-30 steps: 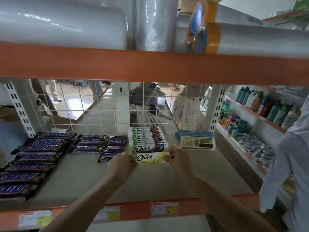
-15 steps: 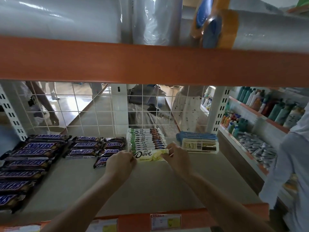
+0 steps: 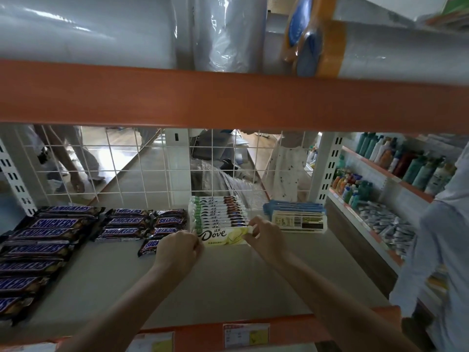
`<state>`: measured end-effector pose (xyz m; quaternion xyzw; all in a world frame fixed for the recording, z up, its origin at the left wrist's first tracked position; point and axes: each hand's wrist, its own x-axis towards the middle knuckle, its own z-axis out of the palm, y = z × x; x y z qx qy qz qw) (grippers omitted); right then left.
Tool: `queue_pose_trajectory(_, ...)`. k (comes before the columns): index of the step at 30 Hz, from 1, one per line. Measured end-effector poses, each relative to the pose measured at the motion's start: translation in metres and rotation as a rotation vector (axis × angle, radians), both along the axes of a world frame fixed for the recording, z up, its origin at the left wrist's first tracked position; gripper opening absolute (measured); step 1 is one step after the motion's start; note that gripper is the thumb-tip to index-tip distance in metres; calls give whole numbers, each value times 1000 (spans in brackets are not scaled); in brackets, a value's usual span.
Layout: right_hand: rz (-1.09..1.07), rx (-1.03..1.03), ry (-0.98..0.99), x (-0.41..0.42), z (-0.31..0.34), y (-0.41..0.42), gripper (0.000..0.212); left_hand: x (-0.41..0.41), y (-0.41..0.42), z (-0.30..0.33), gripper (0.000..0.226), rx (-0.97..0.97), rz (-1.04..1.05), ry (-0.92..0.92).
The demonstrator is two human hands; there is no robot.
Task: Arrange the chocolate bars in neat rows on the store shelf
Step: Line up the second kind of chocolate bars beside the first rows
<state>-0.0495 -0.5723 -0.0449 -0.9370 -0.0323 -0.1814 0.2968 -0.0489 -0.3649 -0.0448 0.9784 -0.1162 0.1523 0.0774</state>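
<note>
On the grey shelf (image 3: 228, 288), your left hand (image 3: 177, 247) and right hand (image 3: 264, 233) pinch the ends of a yellow Dove bar (image 3: 223, 236) fronting the Dove row (image 3: 218, 210). Snickers bars (image 3: 127, 226) lie partly ranked; one stray (image 3: 148, 247) awaits straightening.

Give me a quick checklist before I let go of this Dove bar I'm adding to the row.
1. Both ends gripped: left hand and right hand each pinch an end of the yellow Dove bar: ok.
2. Bar right up against the Dove row: ok.
3. Bar square with the row: ok.
4. Label facing you: ok.
5. Lying flat on the shelf: cannot tell.
6. Loose Snickers bar clear of your left hand: not ok.
</note>
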Motion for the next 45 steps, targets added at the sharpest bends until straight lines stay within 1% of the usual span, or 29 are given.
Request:
queue_pose_trajectory(2,-1,-7,2,-2,0,-1,21,-2,-1,1,38,3,7,-5)
queue_pose_trajectory(5,-9,-11,15,-6,1,-4,24,-5,-4,3,34,6,5,6)
queue_pose_trajectory(8,-26,-32,30,-13,3,-10,26,-11,-10,8,33,0,-21,-24)
queue_pose_trajectory(10,-37,-66,26,-19,4,-14,26,-15,-17,10,32,-31,-41,-50)
queue_pose_trajectory(13,-58,-110,18,-28,5,-22,27,-20,-31,12,23,-112,-91,-104)
queue_pose_trajectory(15,-79,-140,13,-33,7,-28,30,-23,-43,15,19,-146,-144,-108)
queue_pose_trajectory(17,-94,-198,21,-38,8,-35,31,-26,-55,20,25,-135,-199,-78)
queue_pose_trajectory(19,-105,-260,39,-44,10,-42,31,-29,-67,25,39,-141,-255,-63)
queue_pose_trajectory(22,-127,-266,63,-51,10,-53,35,-30,-86,29,50,-98,-316,-43)
queue_pose_trajectory(25,-160,-318,103,-56,8,-64,41,-29,-103,27,45,4,-353,-19)
queue_pose_trajectory(27,-181,-326,141,-60,8,-72,43,-30,-111,27,48,37,-371,-20)
queue_pose_trajectory(33,-202,-275,205,-76,10,-100,47,-29,-129,23,54,111,-368,18)
queue_pose_trajectory(39,-222,-251,183,-77,6,-118,44,-24,-144,19,56,140,-381,44)
queue_pose_trajectory(45,-227,-328,174,-65,5,-128,40,-15,-151,18,52,106,-409,16)
